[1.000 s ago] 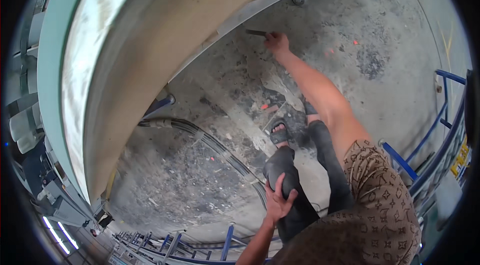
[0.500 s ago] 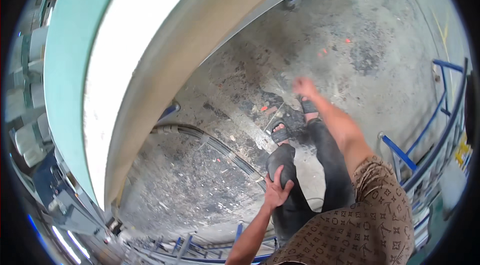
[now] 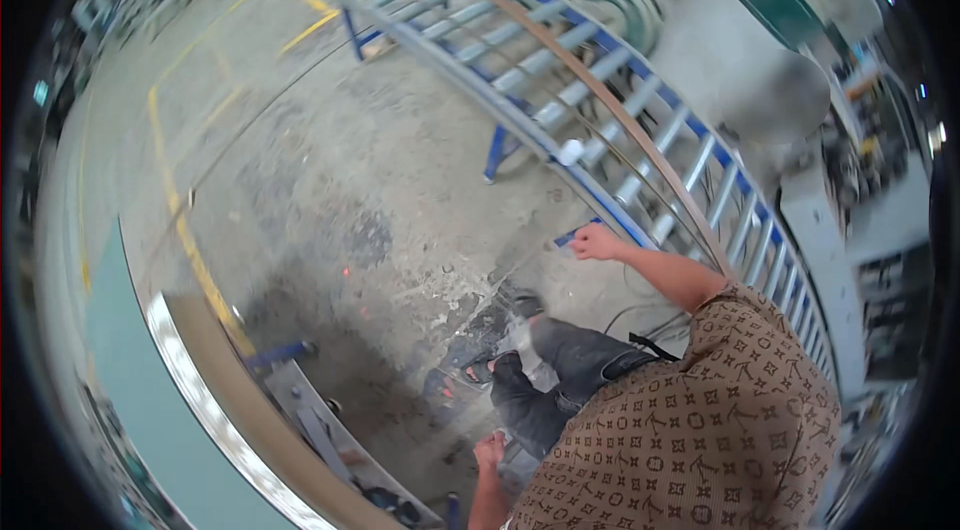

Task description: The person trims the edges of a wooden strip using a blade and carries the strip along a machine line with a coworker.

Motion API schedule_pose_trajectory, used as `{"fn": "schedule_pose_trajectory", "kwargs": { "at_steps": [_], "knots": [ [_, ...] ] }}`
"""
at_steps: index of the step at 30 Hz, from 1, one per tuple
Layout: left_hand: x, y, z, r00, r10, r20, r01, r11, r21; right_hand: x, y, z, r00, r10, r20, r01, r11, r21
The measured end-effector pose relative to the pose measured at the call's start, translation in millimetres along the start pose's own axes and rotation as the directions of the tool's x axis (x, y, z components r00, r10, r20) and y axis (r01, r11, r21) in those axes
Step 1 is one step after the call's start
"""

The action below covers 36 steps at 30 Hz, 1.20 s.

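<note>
- Our right hand (image 3: 597, 242) curls near the front edge of the roller conveyor (image 3: 553, 113); we cannot tell its grip.
- Our left hand (image 3: 489, 449) is near our trousers (image 3: 583, 360), grip unclear.
- A brown strip (image 3: 604, 93) runs lengthwise between the conveyor's long edges.

The right hand (image 3: 597, 243) is curled, its palm hidden; whether it grips anything cannot be told. The left hand (image 3: 490, 449) is too small to read, its forearm (image 3: 488, 502) cut by the lower edge, as is the panel (image 3: 150, 390). The shirt (image 3: 690, 420) hides part of the conveyor (image 3: 525, 70); machinery (image 3: 770, 80) beyond is blurred.
</note>
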<state>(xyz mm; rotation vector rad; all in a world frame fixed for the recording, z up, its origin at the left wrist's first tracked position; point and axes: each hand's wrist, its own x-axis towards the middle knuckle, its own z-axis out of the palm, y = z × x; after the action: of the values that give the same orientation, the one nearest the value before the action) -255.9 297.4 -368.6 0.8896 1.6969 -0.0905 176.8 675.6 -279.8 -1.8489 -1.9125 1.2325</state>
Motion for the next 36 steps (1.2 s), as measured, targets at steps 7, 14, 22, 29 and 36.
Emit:
{"fn": "schedule_pose_trajectory", "kwargs": {
  "at_steps": [7,14,22,29,36],
  "knots": [
    [-50,3,58,0.995,-0.097,0.007,0.096,0.992,0.085,-61,248,-116,0.738,0.568,-0.363,-0.643,0.755,-0.127],
    [-42,129,89,0.974,-0.223,-0.047,0.225,0.973,0.058,-71,362,-151,0.615,0.702,-0.359,-0.764,0.644,-0.049],
    [-10,255,15,0.979,-0.066,-0.194,0.049,0.995,-0.09,-92,316,-211,0.813,0.532,-0.236,-0.545,0.838,0.01],
    [85,661,71,0.913,0.365,0.183,-0.238,0.84,-0.488,-211,180,-289,0.791,0.559,-0.248,-0.547,0.828,0.119],
    [233,783,93,0.799,0.522,0.299,-0.146,0.65,-0.746,-265,102,-204,0.872,0.429,-0.234,-0.379,0.896,0.231]
  ]
}}
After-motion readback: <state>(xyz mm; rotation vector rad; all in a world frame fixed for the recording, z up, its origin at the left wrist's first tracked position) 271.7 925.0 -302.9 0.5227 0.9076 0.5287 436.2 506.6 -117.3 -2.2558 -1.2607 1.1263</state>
